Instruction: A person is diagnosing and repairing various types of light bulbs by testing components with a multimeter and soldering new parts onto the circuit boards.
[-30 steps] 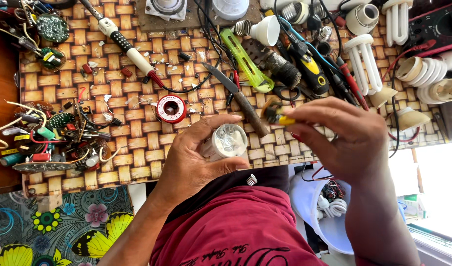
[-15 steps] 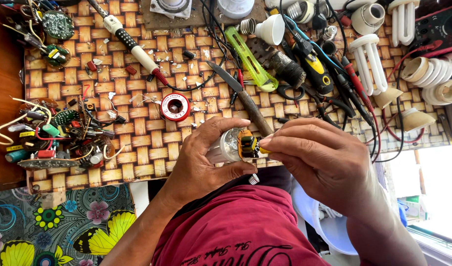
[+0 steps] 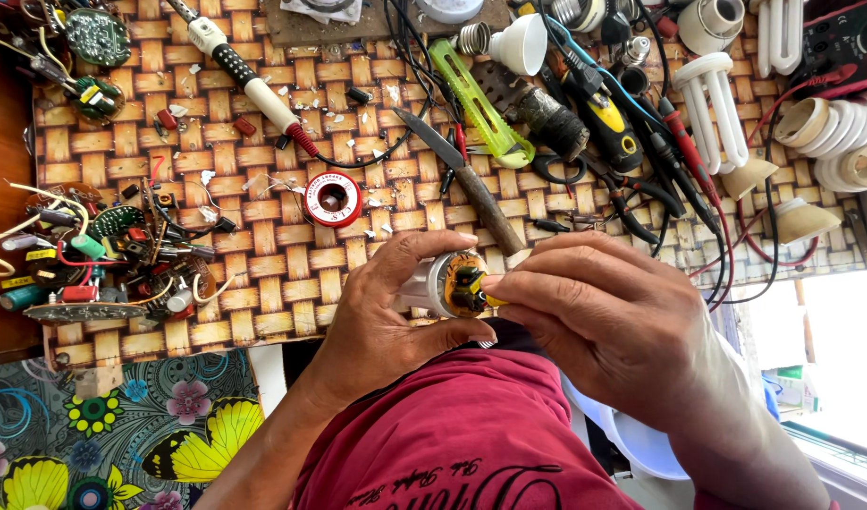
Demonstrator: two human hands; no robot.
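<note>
My left hand grips a white lamp base at the near edge of the woven mat, with its round circuit board turned towards me. My right hand is closed on a small yellow-tipped piece, which its fingertips press against the board's rim. Both hands meet just above my red shirt.
A knife, a red solder reel and a soldering iron lie behind the hands. A heap of circuit boards and wires sits at left. A green cutter, pliers and spiral lamp tubes lie at right.
The right hand came down from the mat with the yellow piece and brought it to the lamp base. The left hand turned the base so the board faces up.
</note>
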